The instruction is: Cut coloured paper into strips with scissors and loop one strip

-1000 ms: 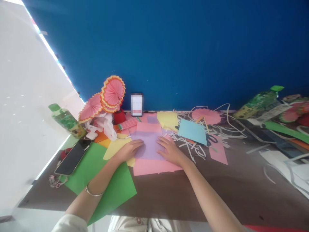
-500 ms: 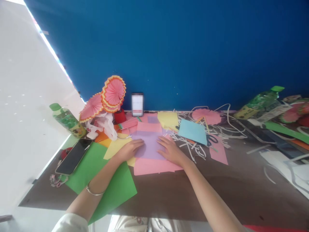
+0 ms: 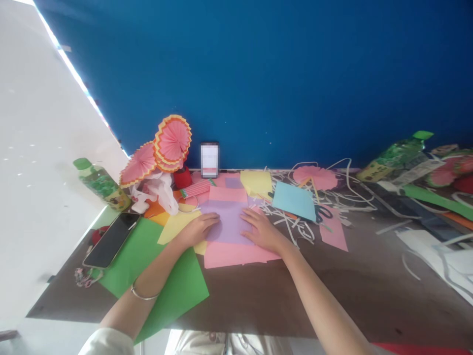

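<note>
Both hands rest on a sheet of purple paper [image 3: 232,224] lying over pink paper [image 3: 232,255]. My left hand [image 3: 199,228] lies at the purple sheet's left side, palm down, fingers stretched toward its middle. On the opposite side my right hand [image 3: 261,230] lies flat with its fingers apart. Neither hand grips anything. Yellow paper [image 3: 177,226] and a large green sheet [image 3: 155,266] lie by my left hand and under the left forearm. A light blue sheet [image 3: 294,201] sits beyond my right hand, among white paper strips [image 3: 295,228].
Pleated pink paper fans [image 3: 173,140], a drink bottle [image 3: 101,185] and a dark phone [image 3: 112,240] are at the left. Another phone [image 3: 210,160] stands against the blue wall [image 3: 266,88]. A second bottle [image 3: 397,155] leans at the right, near paper scraps and white cables.
The whole view has shifted very slightly. My hands keep the same place on the purple paper.
</note>
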The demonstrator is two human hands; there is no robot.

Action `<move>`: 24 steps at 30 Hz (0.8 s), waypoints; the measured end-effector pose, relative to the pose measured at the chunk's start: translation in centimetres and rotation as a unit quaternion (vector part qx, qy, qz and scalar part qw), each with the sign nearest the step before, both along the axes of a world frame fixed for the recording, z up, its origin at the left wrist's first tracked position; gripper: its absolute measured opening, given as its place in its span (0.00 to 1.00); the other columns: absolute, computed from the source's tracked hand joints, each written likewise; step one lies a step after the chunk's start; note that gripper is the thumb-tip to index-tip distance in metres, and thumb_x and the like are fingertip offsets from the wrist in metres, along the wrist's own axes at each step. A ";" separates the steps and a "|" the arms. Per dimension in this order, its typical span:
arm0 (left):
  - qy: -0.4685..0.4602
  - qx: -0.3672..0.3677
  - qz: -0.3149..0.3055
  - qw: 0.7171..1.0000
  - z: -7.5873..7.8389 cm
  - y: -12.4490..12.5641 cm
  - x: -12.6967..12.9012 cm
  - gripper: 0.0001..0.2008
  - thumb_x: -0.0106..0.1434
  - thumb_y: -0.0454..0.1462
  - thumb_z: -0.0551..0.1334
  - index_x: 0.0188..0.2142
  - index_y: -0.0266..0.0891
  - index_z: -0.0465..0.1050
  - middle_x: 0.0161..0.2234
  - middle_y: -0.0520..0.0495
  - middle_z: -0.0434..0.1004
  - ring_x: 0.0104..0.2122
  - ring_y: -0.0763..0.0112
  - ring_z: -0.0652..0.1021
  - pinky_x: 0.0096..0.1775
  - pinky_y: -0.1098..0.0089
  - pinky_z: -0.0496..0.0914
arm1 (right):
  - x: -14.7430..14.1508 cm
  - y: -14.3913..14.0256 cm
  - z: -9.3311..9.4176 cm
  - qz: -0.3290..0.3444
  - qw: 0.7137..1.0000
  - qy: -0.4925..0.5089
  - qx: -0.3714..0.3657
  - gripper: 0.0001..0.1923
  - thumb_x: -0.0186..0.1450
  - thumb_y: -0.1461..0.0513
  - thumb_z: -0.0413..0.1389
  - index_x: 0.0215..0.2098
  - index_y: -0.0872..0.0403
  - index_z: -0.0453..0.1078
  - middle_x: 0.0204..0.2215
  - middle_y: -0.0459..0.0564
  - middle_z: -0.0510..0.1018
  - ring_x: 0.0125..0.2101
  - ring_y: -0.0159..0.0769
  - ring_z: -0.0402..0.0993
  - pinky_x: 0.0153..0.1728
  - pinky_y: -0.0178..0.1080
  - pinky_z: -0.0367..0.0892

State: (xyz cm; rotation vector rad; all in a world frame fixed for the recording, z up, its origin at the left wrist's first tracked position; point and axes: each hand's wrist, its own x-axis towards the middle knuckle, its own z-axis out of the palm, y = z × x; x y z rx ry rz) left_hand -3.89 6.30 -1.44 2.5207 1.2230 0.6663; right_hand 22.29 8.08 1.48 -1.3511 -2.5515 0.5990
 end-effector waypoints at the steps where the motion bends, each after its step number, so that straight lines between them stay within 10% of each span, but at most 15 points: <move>1: 0.000 0.000 0.000 1.000 0.0 0.0 0.0 0.17 0.64 0.31 0.48 0.49 0.40 0.67 0.52 0.44 0.68 0.52 0.67 0.69 0.52 0.62 0.65 | 0.1 0.0 0.0 -0.003 1.000 -0.002 -0.004 0.31 0.61 0.45 0.45 0.58 0.49 0.57 0.61 0.47 0.53 0.61 0.46 0.41 0.60 0.52 0.38; 18: 0.069 0.025 0.015 0.997 0.0 -0.3 0.3 0.19 0.62 0.28 0.47 0.51 0.39 0.63 0.53 0.44 0.66 0.52 0.68 0.68 0.53 0.65 0.64 | 0.0 -0.1 0.2 -0.011 1.000 -0.004 -0.013 0.32 0.61 0.44 0.44 0.58 0.50 0.58 0.61 0.46 0.52 0.62 0.46 0.38 0.60 0.51 0.37; 24: 0.160 0.033 0.026 0.986 2.5 -0.9 2.1 0.17 0.63 0.31 0.48 0.50 0.40 0.63 0.43 0.42 0.68 0.43 0.65 0.70 0.45 0.64 0.66 | -0.1 -0.1 0.6 -0.003 1.000 -0.012 -0.021 0.32 0.61 0.44 0.44 0.58 0.50 0.56 0.62 0.46 0.50 0.62 0.45 0.39 0.60 0.50 0.35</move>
